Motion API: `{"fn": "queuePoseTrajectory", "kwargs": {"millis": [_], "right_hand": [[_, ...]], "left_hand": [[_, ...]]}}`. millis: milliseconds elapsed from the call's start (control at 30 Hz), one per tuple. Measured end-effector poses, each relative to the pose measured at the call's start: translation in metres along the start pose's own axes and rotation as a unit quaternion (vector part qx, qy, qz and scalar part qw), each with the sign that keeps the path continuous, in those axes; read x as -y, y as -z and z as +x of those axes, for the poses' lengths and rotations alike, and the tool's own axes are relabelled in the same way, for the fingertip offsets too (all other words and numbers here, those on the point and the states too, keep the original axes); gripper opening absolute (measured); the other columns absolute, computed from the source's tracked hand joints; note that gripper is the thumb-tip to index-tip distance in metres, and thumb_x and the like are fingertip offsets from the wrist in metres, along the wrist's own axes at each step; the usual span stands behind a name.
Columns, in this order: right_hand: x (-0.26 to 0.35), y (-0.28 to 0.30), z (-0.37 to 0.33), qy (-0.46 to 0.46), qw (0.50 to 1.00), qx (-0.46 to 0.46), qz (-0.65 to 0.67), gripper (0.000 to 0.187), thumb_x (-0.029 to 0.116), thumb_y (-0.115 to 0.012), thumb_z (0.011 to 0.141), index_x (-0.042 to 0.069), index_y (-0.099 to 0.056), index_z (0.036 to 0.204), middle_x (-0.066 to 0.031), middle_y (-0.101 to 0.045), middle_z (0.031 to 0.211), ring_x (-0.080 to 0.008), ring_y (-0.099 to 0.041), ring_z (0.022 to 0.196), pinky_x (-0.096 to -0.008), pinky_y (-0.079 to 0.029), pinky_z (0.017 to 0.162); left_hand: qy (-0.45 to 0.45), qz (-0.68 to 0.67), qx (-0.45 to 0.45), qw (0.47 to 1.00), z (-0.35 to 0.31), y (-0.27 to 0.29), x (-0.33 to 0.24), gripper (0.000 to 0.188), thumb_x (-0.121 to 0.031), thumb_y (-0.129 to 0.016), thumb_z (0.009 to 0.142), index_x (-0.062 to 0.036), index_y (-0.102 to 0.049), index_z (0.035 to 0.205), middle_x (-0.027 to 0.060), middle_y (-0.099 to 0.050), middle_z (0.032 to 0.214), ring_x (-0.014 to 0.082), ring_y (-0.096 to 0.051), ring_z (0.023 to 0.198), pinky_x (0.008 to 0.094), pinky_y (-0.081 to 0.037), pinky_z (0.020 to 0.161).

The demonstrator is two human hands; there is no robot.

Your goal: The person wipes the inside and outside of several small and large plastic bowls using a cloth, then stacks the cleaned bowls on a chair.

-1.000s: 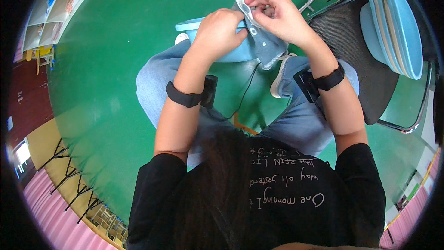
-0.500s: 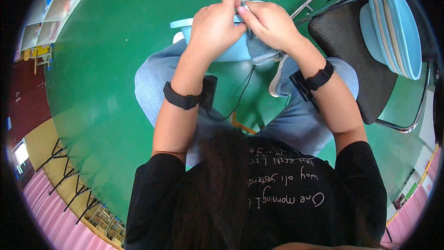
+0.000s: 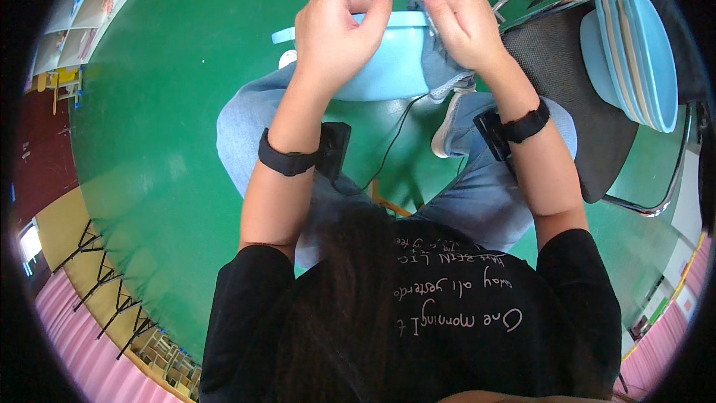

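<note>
A light blue plastic basin (image 3: 388,67) sits ahead of my knees. Over its right rim hangs a grey-blue cloth (image 3: 441,67) with a pale, lacy edge. My right hand (image 3: 466,30) grips the upper part of this cloth, thumb on top, and a corner sticks up past the thumb. My left hand (image 3: 339,37) is raised over the left part of the basin, hiding some of its rim. Its thumb and index fingertips meet in a pinch; whatever may be between them is too small to make out. The inside of the basin is mostly hidden.
At the right stands a black chair (image 3: 556,67) with a metal frame, carrying a stack of blue and beige basins (image 3: 634,60). A dark cable (image 3: 391,142) runs beneath the basin across the green floor (image 3: 164,142). White shelves (image 3: 82,15) stand at the far left.
My hands have moved apart, the left going left and up and the right going right with the cloth. More of the basin's front now shows between them.
</note>
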State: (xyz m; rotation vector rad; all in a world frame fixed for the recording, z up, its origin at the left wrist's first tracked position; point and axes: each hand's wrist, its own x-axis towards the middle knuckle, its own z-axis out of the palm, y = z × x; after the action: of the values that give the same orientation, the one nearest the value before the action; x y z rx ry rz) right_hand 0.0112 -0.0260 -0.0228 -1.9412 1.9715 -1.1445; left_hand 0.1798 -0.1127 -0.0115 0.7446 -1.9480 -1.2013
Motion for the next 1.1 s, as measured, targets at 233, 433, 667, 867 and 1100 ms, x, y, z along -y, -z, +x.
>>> {"fn": "queuePoseTrajectory", "kwargs": {"millis": [233,433,667,867,1100], "right_hand": [[-0.031,0.023,0.002,0.004,0.993,-0.015,0.114,0.043,0.030,-0.040,0.102,-0.003,-0.049,0.074,-0.0027,-0.045,0.065,-0.0117,-0.040,0.063,-0.0291,-0.037,0.060],[-0.026,0.019,0.004,-0.017,0.999,-0.018,0.040,0.050,0.040,-0.040,0.097,0.000,-0.063,0.078,-0.0229,-0.058,0.068,-0.0400,-0.057,0.064,-0.0432,-0.044,0.059],[0.003,-0.006,0.002,0.027,0.984,0.005,-0.176,0.042,0.034,-0.040,0.095,0.010,-0.066,0.072,-0.0155,-0.064,0.068,-0.0359,-0.062,0.063,-0.0468,-0.049,0.058],[0.009,-0.001,0.002,0.011,0.996,-0.023,-0.087,0.041,0.034,-0.041,0.096,0.009,-0.064,0.073,-0.0154,-0.064,0.069,-0.0372,-0.061,0.063,-0.0465,-0.048,0.056],[0.003,0.019,0.006,0.041,0.997,-0.032,-0.063,0.044,0.037,-0.041,0.096,0.007,-0.061,0.071,-0.0152,-0.060,0.066,-0.0367,-0.058,0.063,-0.0439,-0.046,0.056]], "left_hand": [[-0.062,-0.150,-0.026,0.986,0.012,0.028,0.012,0.018,-0.004,-0.063,0.088,-0.0055,-0.054,0.103,-0.0050,-0.058,0.065,-0.0011,-0.043,0.058,0.0172,-0.028,0.052],[-0.056,0.116,0.014,0.992,0.013,0.021,0.000,0.022,-0.029,-0.059,0.087,-0.0075,-0.063,0.087,0.0099,-0.063,0.065,0.0302,-0.063,0.061,0.0385,-0.048,0.058],[-0.118,0.238,0.045,0.963,-0.006,-0.031,0.008,0.027,-0.025,-0.049,0.089,-0.0054,-0.060,0.073,0.0167,-0.063,0.068,0.0370,-0.061,0.062,0.0455,-0.047,0.055],[-0.085,0.241,-0.002,0.967,0.000,-0.022,-0.011,0.033,-0.029,-0.054,0.086,-0.0071,-0.062,0.062,0.0131,-0.058,0.056,0.0341,-0.058,0.054,0.0420,-0.045,0.050],[-0.052,0.176,-0.056,0.982,0.003,-0.005,-0.010,0.027,-0.029,-0.060,0.082,-0.0085,-0.067,0.065,0.0090,-0.054,0.051,0.0265,-0.053,0.045,0.0344,-0.040,0.045]]}}
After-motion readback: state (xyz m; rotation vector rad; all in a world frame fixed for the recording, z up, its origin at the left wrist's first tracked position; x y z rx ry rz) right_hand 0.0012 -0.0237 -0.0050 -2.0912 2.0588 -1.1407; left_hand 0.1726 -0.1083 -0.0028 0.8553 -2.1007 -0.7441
